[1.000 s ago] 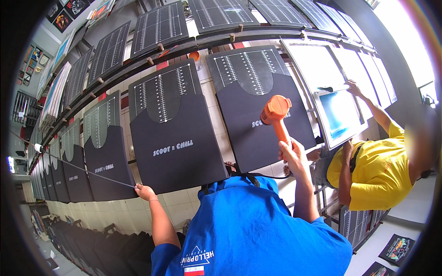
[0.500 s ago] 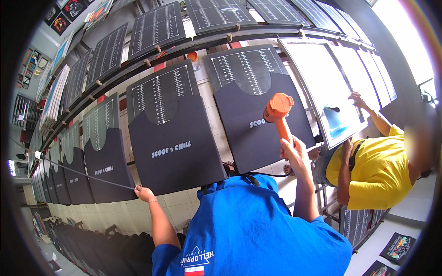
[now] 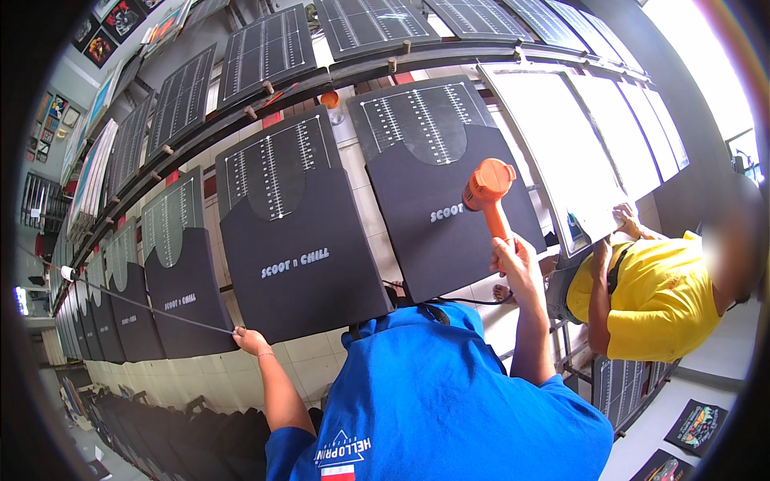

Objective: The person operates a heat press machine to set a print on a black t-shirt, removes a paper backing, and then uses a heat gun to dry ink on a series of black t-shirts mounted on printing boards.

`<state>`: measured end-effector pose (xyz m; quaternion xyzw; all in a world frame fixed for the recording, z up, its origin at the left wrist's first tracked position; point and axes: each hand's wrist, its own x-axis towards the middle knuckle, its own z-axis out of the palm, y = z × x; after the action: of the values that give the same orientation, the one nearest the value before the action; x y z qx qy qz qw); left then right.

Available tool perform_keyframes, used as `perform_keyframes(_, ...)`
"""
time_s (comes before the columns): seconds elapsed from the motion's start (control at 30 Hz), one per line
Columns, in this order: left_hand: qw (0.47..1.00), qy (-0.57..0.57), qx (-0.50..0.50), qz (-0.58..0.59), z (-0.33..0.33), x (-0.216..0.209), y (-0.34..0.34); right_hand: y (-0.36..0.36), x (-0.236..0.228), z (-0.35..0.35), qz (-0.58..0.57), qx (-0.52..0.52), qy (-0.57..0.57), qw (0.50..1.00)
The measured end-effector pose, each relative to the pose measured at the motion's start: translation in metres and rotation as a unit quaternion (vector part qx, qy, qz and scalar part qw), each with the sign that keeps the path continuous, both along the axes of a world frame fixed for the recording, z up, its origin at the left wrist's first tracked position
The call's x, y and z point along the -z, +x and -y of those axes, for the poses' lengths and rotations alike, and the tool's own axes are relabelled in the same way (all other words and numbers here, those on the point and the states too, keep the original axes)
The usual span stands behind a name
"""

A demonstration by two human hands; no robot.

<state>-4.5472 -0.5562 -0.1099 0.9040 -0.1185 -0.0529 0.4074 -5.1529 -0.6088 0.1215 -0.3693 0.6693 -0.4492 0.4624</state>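
My right hand (image 3: 517,263) is wrapped round the handle of an orange hair dryer (image 3: 491,186), held up over a black T-shirt (image 3: 459,244) on a board right of centre. The dryer's head hides part of the pale print on that shirt. Out to the left, my left hand (image 3: 252,341) pinches a grey cord (image 3: 152,308) that runs taut to the far left. Between my hands lies another black T-shirt (image 3: 309,284), flat on its board, with a pale print across the chest. Further printed black shirts, such as one T-shirt (image 3: 187,301), continue leftward in a row.
At the right a co-worker in a yellow shirt (image 3: 654,301) bends over a framed printing screen (image 3: 553,152) with both hands. Beyond a dark rail (image 3: 353,76) stands a second row of marked black boards (image 3: 269,52). A dark cable (image 3: 473,302) crosses near my waist.
The co-worker's far hand has come down toward the screen's near edge, and much less blue shows there. My hands keep their holds; the dryer has barely shifted.
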Motion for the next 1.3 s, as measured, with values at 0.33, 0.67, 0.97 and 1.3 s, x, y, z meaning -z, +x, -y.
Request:
perform_keyframes(0.33,1.0,0.008,-0.001,0.017,-0.004,0.009,0.009,-0.007,-0.01,0.001,0.026,0.028,0.045,0.998)
perform_keyframes(0.67,1.0,0.008,0.012,0.0,-0.001,0.002,0.004,0.003,0.001,-0.003,-0.006,0.018,0.003,1.0)
perform_keyframes(0.97,1.0,0.002,0.004,-0.021,0.003,-0.013,-0.008,0.036,-0.015,-0.008,0.048,-0.043,0.023,0.998)
perform_keyframes(1.3,0.999,0.001,0.017,-0.033,-0.003,-0.003,0.003,0.043,-0.021,-0.007,0.014,-0.05,0.025,0.998)
